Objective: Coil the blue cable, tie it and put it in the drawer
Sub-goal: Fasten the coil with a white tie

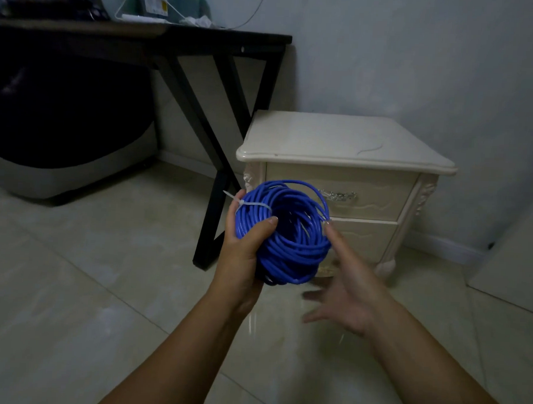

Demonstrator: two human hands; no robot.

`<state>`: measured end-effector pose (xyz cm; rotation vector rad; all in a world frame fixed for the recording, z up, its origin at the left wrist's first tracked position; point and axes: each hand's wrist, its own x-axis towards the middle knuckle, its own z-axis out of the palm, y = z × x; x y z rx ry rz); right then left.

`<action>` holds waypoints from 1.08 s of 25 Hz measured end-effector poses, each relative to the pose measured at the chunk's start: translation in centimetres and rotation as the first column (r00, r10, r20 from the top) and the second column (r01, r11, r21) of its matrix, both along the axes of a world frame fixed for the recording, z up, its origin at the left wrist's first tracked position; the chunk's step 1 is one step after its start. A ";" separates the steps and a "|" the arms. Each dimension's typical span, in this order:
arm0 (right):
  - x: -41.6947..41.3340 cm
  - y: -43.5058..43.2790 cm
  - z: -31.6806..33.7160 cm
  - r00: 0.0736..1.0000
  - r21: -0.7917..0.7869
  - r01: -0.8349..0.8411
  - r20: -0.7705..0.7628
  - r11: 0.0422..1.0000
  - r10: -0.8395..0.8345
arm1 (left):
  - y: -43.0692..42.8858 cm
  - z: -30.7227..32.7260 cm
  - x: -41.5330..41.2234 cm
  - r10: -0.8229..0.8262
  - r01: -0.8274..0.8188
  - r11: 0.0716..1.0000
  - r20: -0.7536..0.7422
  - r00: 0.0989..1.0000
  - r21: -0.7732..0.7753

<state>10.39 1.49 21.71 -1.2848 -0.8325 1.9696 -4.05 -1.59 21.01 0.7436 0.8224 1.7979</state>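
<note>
The left hand [241,255] grips a coil of smooth blue cable [291,245], cinched by a white plastic tie [253,205]. The right hand [346,297], fingers spread, touches its rim. A glossy cream nightstand [347,144] stands behind, drawer [375,194] closed.

A dim room: pale walls [403,55], glossy beige floor tiles [71,300]. A cream nightstand [338,140] stands against the wall, near a black table [205,45] cluttered on top.
</note>
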 end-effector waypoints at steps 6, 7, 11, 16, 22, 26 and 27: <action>-0.5 1.1 -0.9 0.915 -0.035 0.132 -0.380 0.991 -0.135 | -0.1 -0.2 0.2 -0.274 0.269 0.961 -0.090 0.957 -0.066; 0.0 1.7 -1.1 0.922 -0.015 0.182 -0.346 0.983 -0.176 | -0.1 -0.2 -0.4 -0.342 0.331 0.938 -0.125 0.931 -0.101; 2.2 3.4 -0.4 0.967 0.366 0.204 0.071 0.908 -0.246 | -0.2 0.7 -3.8 -0.342 0.258 0.927 -0.334 0.878 -0.270; 1.8 2.8 0.8 0.617 0.610 -0.582 0.762 0.538 -0.198 | 0.5 1.8 -2.2 -0.234 0.031 0.971 -0.920 0.315 -0.236; 0.3 4.0 0.9 0.470 0.512 -0.774 0.859 0.372 -0.204 | 3.3 -0.1 -0.6 -0.226 0.000 0.974 -0.962 0.153 -0.228; -0.1 7.8 2.4 0.455 0.470 -0.838 0.883 0.277 -0.120 | 5.2 -0.7 -0.2 -0.245 -0.140 0.932 -0.869 0.431 -0.333; 0.1 9.2 3.0 0.489 0.473 -0.827 0.872 0.305 -0.028 | 5.7 -1.0 -0.2 -0.233 -0.185 0.911 -0.831 0.506 -0.368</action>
